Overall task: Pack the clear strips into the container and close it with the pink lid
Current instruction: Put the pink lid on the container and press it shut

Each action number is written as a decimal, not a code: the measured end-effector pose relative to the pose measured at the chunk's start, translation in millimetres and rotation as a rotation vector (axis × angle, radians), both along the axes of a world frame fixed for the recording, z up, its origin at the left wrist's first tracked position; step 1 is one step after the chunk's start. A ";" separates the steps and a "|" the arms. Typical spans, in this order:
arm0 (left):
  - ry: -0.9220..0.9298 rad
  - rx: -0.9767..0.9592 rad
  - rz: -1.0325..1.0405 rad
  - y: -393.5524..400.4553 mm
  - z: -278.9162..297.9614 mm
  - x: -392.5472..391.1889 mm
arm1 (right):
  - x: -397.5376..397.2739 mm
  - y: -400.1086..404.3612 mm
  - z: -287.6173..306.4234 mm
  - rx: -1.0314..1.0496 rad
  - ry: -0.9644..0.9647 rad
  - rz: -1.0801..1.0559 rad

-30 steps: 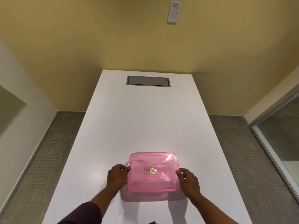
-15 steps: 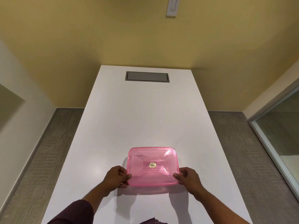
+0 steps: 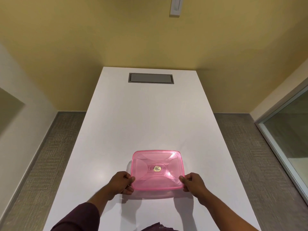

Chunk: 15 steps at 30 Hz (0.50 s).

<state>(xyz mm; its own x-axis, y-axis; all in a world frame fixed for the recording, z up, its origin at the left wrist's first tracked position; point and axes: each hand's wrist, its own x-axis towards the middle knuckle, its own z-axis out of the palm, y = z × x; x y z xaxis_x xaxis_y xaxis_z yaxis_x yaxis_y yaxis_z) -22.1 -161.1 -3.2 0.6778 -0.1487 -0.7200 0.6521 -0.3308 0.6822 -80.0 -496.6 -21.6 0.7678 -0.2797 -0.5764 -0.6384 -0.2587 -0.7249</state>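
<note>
A see-through pink lid [image 3: 157, 170] with a small gold sticker at its centre covers a container on the white table [image 3: 145, 124]. The container's clear body shows only as a thin band under the lid's near edge. My left hand [image 3: 121, 183] grips the lid's near left corner. My right hand [image 3: 193, 182] grips its near right corner. I can make out no clear strips; whatever lies under the lid is hidden.
A grey recessed hatch [image 3: 151, 78] sits in the table's far end. Carpeted floor runs along both long sides of the table. A glass panel [image 3: 290, 130] stands on the right, and a yellow wall with a light switch [image 3: 175, 6] is behind.
Both hands slid from the lid's sides toward its near corners. The view tilted slightly, so the container sits a little lower and nearer.
</note>
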 end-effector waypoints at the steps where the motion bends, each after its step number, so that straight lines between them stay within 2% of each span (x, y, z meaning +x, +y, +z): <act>1: -0.001 0.007 -0.009 -0.4 1.0 0.4 | 1.1 -0.6 -0.1 -0.001 0.008 0.013; 8: -0.006 0.020 -0.023 5.0 -3.1 4.5 | 7.3 -7.3 8.2 0.041 0.052 0.120; 15: -0.054 -0.020 0.099 -2.4 1.2 20.8 | 22.4 -8.2 19.5 0.032 0.081 0.065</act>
<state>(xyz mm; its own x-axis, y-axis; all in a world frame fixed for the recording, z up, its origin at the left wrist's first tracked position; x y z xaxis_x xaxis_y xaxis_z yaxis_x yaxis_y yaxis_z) -1.3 -163.5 -2.0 0.7275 -0.0930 -0.6798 0.6430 -0.2530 0.7228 -57.6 -504.8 -2.2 0.7341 -0.2109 -0.6454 -0.6780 -0.2790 -0.6801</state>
